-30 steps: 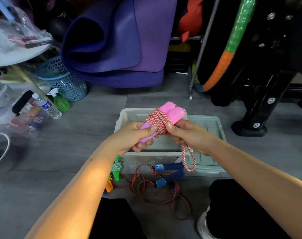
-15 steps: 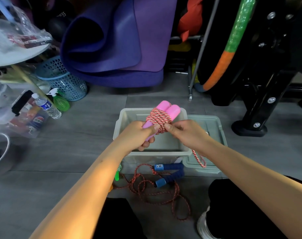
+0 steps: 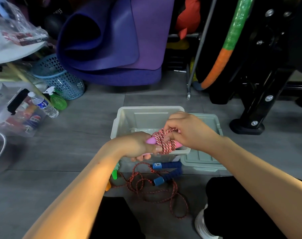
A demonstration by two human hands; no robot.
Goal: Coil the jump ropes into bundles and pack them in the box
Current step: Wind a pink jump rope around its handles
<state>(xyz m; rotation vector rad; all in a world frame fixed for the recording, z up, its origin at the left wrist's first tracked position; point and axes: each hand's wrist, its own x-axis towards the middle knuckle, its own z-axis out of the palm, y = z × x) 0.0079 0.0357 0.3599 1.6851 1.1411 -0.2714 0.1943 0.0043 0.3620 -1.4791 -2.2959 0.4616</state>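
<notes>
Left hand clamps the pink handles, right hand pinches the soft, springy rope coil; hold the wraps, not the slick handles

pink-handled rope: coiled over box; blue-handled rope: loose, floor

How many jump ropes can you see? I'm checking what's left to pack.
3: a pink-handled rope held in both hands above the box, a blue-handled rope loose on the floor, and a green-handled one mostly hidden behind the left forearm.
</notes>
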